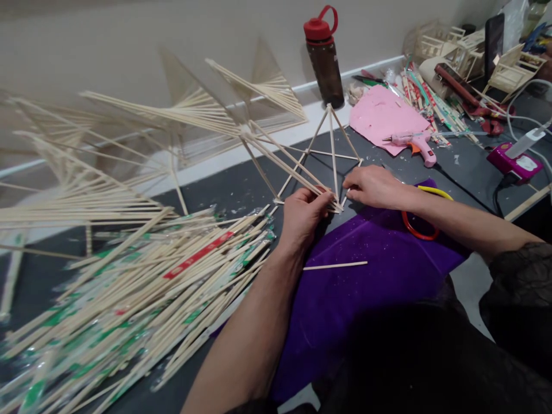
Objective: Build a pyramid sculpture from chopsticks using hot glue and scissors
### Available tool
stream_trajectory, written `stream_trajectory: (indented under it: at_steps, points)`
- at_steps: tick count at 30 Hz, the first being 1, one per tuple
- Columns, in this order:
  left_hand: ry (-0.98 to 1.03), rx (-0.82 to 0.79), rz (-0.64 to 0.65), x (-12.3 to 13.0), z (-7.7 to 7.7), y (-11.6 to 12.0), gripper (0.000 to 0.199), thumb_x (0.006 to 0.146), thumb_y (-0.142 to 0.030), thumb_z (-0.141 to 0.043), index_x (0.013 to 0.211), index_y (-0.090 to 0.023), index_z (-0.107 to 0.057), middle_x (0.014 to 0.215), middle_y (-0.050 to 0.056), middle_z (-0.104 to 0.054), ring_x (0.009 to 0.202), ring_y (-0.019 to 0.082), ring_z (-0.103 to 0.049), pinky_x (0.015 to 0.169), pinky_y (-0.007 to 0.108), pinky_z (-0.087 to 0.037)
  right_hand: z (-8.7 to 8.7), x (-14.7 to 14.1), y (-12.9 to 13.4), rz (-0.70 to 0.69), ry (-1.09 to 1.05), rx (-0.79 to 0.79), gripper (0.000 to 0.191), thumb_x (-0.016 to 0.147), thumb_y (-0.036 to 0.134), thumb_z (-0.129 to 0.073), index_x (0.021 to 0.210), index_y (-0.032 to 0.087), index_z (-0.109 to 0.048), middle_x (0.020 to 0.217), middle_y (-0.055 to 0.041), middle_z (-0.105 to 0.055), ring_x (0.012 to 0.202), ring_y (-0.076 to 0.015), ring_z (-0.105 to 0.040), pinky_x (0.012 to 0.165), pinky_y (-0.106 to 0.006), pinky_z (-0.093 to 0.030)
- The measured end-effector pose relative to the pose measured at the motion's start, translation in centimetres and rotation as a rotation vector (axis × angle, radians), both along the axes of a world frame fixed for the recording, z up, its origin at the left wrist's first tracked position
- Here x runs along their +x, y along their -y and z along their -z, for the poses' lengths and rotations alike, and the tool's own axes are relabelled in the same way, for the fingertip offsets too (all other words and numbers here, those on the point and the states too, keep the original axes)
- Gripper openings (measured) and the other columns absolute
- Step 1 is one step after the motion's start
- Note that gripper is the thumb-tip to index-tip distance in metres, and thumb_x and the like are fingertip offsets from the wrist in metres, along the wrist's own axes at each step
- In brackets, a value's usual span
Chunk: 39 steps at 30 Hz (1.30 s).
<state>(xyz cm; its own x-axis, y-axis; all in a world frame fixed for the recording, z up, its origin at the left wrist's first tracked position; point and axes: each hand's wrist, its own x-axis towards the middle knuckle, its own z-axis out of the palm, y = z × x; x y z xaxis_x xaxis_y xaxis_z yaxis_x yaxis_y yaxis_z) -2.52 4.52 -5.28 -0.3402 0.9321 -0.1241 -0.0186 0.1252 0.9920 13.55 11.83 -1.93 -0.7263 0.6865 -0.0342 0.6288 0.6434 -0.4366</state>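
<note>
A frame of thin wooden sticks (333,150) stands on the dark table, its peak near the bottle. My left hand (304,213) pinches sticks close to the frame's front corner. Just right of that corner, my right hand (371,185) has its fingers closed on a short stick of the frame's right side. Long sticks run from the left hand up to a joint (246,132) at the upper left. One loose stick (336,265) lies on the purple sheet (328,310) below my hands.
Bundles of packaged sticks (190,270) cover the left. Fanned stick structures (129,195) stand behind them. A bottle (325,63), pink sheet (383,115), pink glue gun (416,144) with its cable, scissors (420,227) and purple power socket (515,161) are at the right.
</note>
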Motion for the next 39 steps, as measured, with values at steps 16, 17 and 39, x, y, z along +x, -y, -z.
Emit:
stream_trajectory:
  at_steps: [16, 17, 39]
  points:
    - [0.006, 0.041, -0.006, -0.3, 0.6, -0.1, 0.021, 0.058, -0.028, -0.077, 0.069, -0.015, -0.066, 0.053, -0.004, -0.055, 0.043, 0.007, -0.041, 0.043, 0.022, -0.032, 1.4, -1.7, -0.7, 0.021, -0.144, -0.189, 0.019, 0.085, 0.027, -0.063, 0.089, 0.013, -0.075, 0.075, -0.0016, -0.068, 0.068, -0.0107, -0.052, 0.062, -0.025, -0.03]
    - [0.003, 0.043, -0.005, -0.3, 0.6, -0.1, 0.02, 0.058, -0.029, -0.077, 0.069, -0.015, -0.066, 0.053, -0.004, -0.055, 0.043, 0.007, -0.041, 0.043, 0.022, -0.032, 1.5, -1.8, -0.7, 0.018, -0.151, -0.195, 0.019, 0.085, 0.027, -0.063, 0.089, 0.012, -0.075, 0.075, -0.0019, -0.068, 0.068, -0.0107, -0.052, 0.062, -0.025, -0.03]
    - [0.004, 0.051, -0.001, -0.4, 0.8, -0.2, 0.018, 0.059, -0.028, -0.075, 0.068, -0.016, -0.065, 0.052, -0.004, -0.054, 0.043, 0.008, -0.04, 0.043, 0.023, -0.031, 1.8, -1.9, -0.5, 0.006, -0.152, -0.148, 0.017, 0.085, 0.022, -0.062, 0.09, 0.014, -0.076, 0.083, -0.0041, -0.071, 0.075, -0.0122, -0.058, 0.067, -0.024, -0.033]
